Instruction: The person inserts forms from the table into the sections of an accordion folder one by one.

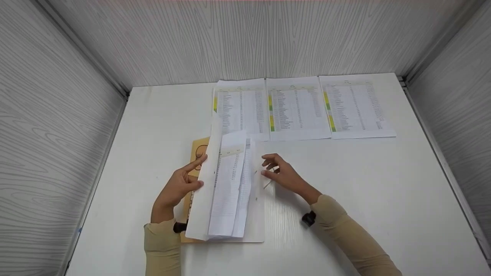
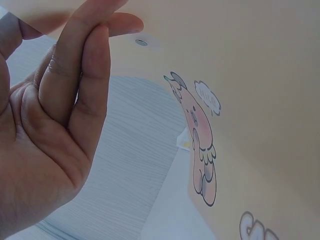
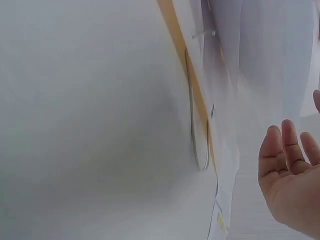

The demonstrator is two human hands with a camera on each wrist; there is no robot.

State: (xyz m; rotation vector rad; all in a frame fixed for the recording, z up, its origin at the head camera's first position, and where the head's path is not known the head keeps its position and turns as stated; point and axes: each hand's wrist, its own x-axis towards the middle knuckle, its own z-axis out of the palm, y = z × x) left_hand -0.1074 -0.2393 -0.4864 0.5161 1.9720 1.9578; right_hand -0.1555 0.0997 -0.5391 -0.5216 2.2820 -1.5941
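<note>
A folder (image 1: 201,218) lies spread on the table, with white inner faces and a yellow-orange outside printed with a cartoon figure (image 2: 200,130). My left hand (image 1: 177,188) holds its raised left cover, thumb and index finger showing on the white face, the other fingers partly hidden. Inside stand printed sheets (image 1: 228,188), partly fanned. To the right of the folder, my right hand (image 1: 284,176) hovers with loosely bent fingers and nothing visible in its grasp. A thin looped cord (image 3: 192,115) hangs at the folder's edge, apart from the fingers in the right wrist view.
Three printed table sheets lie in a row along the back: a left sheet (image 1: 251,103), a middle sheet (image 1: 297,107) and a right sheet (image 1: 356,107). The left one meets the raised cover. Wood-grain panels (image 1: 245,42) enclose the white table (image 1: 383,184).
</note>
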